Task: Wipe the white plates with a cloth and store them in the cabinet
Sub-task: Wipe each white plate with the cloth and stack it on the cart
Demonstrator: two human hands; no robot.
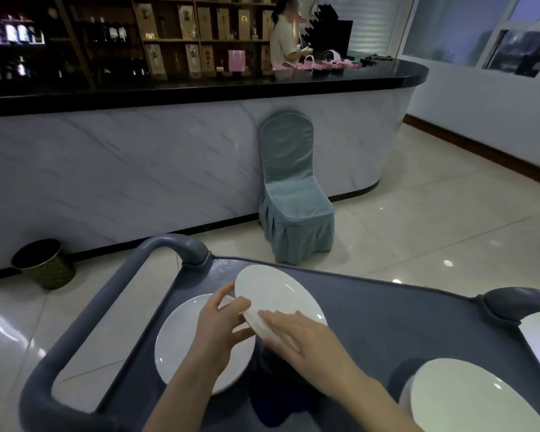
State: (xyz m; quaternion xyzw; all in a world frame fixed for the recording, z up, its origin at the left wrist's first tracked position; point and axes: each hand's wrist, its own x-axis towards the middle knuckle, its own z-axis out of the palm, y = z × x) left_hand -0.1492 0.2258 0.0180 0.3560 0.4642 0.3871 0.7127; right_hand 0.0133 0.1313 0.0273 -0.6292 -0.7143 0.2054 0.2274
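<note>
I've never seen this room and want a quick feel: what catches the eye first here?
At lower centre the left hand grips the rim of a tilted white plate while the right hand lies flat on it, above a grey cart. Behind, a teal-covered chair stands against the marble bar counter.

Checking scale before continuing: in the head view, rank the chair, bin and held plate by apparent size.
1. chair
2. held plate
3. bin
The plate is nearest the camera, so its lead over the bin is unsure.
</note>
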